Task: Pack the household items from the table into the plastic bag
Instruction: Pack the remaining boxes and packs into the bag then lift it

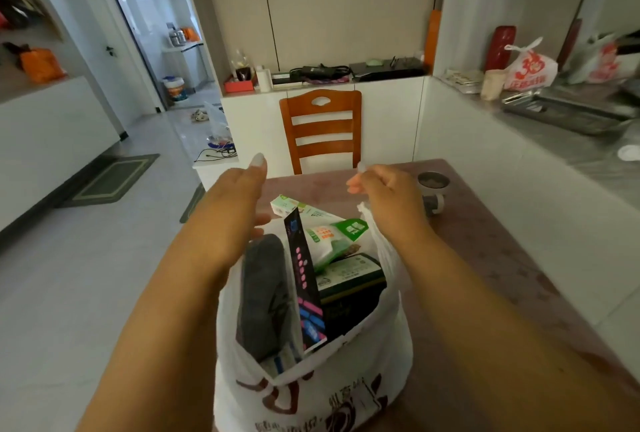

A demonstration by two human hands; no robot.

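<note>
Plastic bag (311,393) is sitting on the near end of the tabletop (491,241), mouth open and already pretty stuffed. Inside I can make out a dark grey soft thing (265,296) on the left, a tall black box with pink and blue print (304,279) standing up in the middle, a green-and-white pouch (332,234) leaning on top, a small white-and-green carton (285,204) poking out at the back, and a dark green box (353,275) on the right.

Left hand (235,196) is over the far-left side of the bag mouth, fingers spread and holding nothing. Right hand (384,189) is over the far-right side, fingertips pinched together. Something small and pale seems to be between them, maybe a bit of the bag's handle, but it's blurry, so I can't say for sure. The bag's right edge (381,244) rises just under that wrist.

Looks to me like packing is basically done and we're at the gather-the-handles stage. Only other stuff on the tabletop is a small dark-filled cup (433,180) and a little grey roll thing (433,204) well behind the bag. Can't tell if those count as items to pack.

Next move probably needs both hands to catch a handle loop each and pull them up together without tipping the tall box out.
</note>
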